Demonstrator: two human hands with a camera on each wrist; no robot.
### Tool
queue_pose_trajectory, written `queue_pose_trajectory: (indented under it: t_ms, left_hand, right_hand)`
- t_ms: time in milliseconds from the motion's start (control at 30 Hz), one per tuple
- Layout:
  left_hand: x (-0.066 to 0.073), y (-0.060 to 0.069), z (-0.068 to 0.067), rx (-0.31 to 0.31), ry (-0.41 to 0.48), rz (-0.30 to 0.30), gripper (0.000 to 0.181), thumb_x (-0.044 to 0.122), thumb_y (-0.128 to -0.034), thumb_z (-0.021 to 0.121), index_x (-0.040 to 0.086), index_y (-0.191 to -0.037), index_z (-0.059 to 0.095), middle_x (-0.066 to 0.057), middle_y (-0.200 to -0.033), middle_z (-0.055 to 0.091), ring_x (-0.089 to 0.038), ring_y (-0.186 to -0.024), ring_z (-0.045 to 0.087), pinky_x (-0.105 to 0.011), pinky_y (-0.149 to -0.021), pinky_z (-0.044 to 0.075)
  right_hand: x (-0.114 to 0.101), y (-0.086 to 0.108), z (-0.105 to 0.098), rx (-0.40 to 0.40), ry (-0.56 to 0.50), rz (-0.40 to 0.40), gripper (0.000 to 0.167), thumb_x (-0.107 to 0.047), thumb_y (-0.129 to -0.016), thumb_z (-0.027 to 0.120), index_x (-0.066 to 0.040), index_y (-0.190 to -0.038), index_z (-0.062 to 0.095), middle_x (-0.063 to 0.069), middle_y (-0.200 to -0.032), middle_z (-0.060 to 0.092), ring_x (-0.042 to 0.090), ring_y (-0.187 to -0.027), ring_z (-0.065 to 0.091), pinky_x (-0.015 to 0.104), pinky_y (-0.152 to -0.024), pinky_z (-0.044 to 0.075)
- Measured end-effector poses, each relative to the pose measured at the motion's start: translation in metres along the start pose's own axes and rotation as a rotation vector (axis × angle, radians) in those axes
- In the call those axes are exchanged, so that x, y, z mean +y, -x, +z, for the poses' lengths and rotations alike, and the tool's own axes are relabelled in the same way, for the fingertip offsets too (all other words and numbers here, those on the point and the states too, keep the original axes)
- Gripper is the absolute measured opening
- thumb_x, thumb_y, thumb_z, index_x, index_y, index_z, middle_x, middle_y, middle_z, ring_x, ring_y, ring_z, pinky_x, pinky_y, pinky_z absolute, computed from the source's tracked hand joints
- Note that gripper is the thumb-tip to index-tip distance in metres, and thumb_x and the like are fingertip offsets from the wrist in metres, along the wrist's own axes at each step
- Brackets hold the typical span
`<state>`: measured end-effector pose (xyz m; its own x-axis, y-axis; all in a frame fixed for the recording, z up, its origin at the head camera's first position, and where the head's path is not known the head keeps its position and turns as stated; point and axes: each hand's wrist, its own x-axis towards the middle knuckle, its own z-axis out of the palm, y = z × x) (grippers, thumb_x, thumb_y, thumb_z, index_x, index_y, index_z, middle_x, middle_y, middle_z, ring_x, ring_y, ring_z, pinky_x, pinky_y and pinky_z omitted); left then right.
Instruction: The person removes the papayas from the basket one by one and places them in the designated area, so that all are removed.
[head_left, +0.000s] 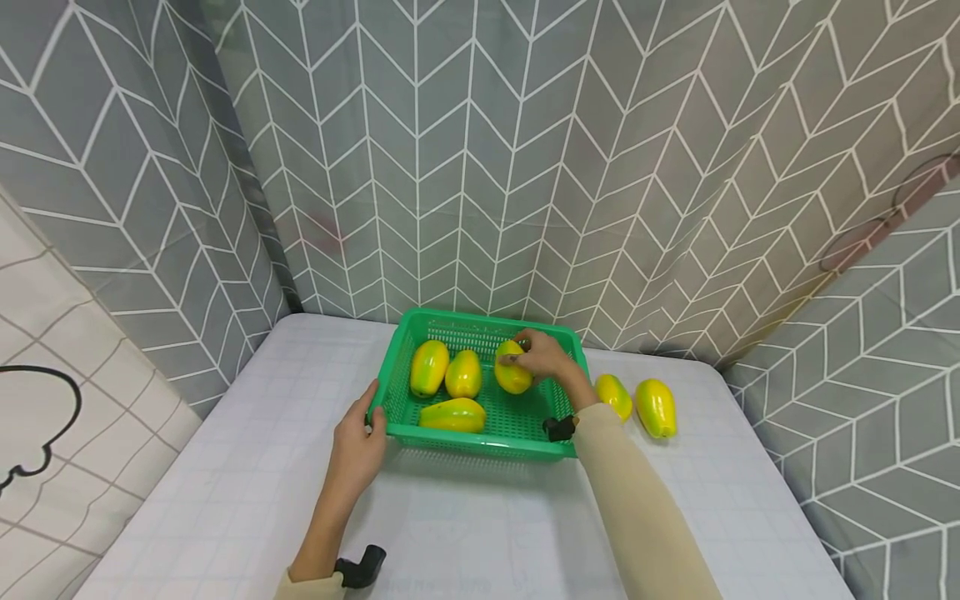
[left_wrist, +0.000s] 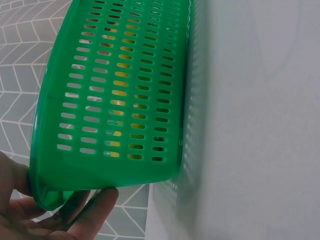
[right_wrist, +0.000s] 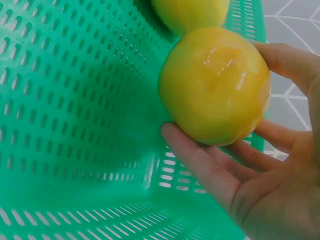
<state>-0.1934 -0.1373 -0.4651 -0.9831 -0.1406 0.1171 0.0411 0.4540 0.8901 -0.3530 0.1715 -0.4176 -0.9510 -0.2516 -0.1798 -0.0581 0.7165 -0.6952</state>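
A green plastic basket (head_left: 480, 446) with slotted walls stands on the white table. My left hand (head_left: 360, 437) grips its left rim near the front corner; in the left wrist view the fingers (left_wrist: 95, 212) curl under that rim. Inside the basket, my right hand (head_left: 543, 357) holds a yellow-green papaya (head_left: 512, 369) by its sides. The right wrist view shows the rounded end of this papaya (right_wrist: 215, 85) between thumb and fingers. To its left lie three other papayas: one upright-lying papaya (head_left: 429, 368), a smaller-looking papaya (head_left: 463, 375) beside it, and a sideways papaya (head_left: 453, 415) along the front wall.
Two more papayas lie on the table right of the basket: a nearer papaya (head_left: 613, 395), partly hidden by the basket and arm, and a farther papaya (head_left: 656, 408). A grey curtain (head_left: 450, 167) with white lines hangs behind the table (head_left: 247, 483).
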Motion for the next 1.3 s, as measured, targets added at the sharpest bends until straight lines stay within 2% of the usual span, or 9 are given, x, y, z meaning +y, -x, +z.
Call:
queue_pose_trajectory:
  t_ms: [267,467,600,733,933,1100,1300]
  left_hand:
    - [0.000,-0.001,0.000,-0.003,0.012,0.000,0.054,0.013,-0.1121,0.040,0.000,-0.165,0.033,-0.025,-0.166,0.042,-0.041,-0.153,0.044,-0.059,-0.115,0.049]
    - [-0.002,-0.001,0.000,-0.005,0.013,0.004,0.054,0.013,-0.1123,0.040,0.001,-0.165,0.033,-0.025,-0.166,0.042,-0.041,-0.153,0.044,-0.060,-0.115,0.048]
    - [-0.003,-0.001,0.001,-0.003,0.012,0.006,0.054,0.013,-0.1123,0.040,0.000,-0.164,0.033,-0.025,-0.167,0.041,-0.041,-0.154,0.042,-0.060,-0.116,0.047]
    - [-0.002,-0.001,0.001,0.004,0.003,0.004,0.054,0.013,-0.1122,0.040,-0.001,-0.164,0.033,-0.027,-0.166,0.042,-0.042,-0.153,0.044,-0.060,-0.115,0.049]
    - [0.000,-0.001,0.001,0.009,-0.010,-0.001,0.054,0.012,-0.1120,0.039,-0.001,-0.164,0.033,-0.028,-0.164,0.044,-0.043,-0.149,0.048,-0.059,-0.111,0.051]
    - [0.000,-0.001,0.001,0.009,-0.017,-0.005,0.054,0.013,-0.1122,0.039,0.000,-0.165,0.033,-0.027,-0.164,0.044,-0.041,-0.145,0.051,-0.057,-0.108,0.052]
    - [0.000,0.000,0.002,0.013,-0.014,0.005,0.054,0.013,-0.1122,0.039,0.000,-0.164,0.033,-0.027,-0.164,0.044,-0.041,-0.148,0.049,-0.057,-0.108,0.053]
  right_hand:
    - [-0.006,0.010,-0.014,0.038,-0.011,-0.014,0.070,-0.037,-0.097,0.074,-0.004,-0.153,0.047,0.026,-0.152,0.054,0.039,-0.112,0.070,0.046,-0.078,0.067]
    - [-0.005,0.016,-0.021,0.047,-0.032,-0.034,0.070,-0.035,-0.097,0.074,-0.002,-0.153,0.046,0.028,-0.153,0.053,0.041,-0.114,0.071,0.041,-0.074,0.067]
    - [-0.003,0.017,-0.025,0.053,-0.038,-0.043,0.069,-0.033,-0.098,0.074,-0.002,-0.152,0.046,0.029,-0.152,0.053,0.041,-0.112,0.071,0.042,-0.074,0.067]
    - [-0.002,0.021,-0.030,0.069,-0.002,-0.057,0.069,-0.034,-0.098,0.074,-0.001,-0.152,0.046,0.030,-0.151,0.054,0.040,-0.108,0.071,0.046,-0.076,0.067]
    - [0.000,0.029,-0.038,0.098,0.035,-0.062,0.069,-0.037,-0.098,0.073,-0.003,-0.152,0.048,0.028,-0.151,0.055,0.036,-0.106,0.070,0.038,-0.071,0.065]
    - [0.001,0.037,-0.045,0.113,0.041,-0.071,0.070,-0.039,-0.099,0.072,-0.003,-0.153,0.047,0.028,-0.153,0.053,0.036,-0.107,0.070,0.037,-0.073,0.065]
    - [0.001,0.044,-0.054,0.136,0.080,-0.083,0.075,-0.044,-0.099,0.070,-0.003,-0.156,0.045,0.027,-0.155,0.053,0.038,-0.113,0.068,0.035,-0.078,0.063]
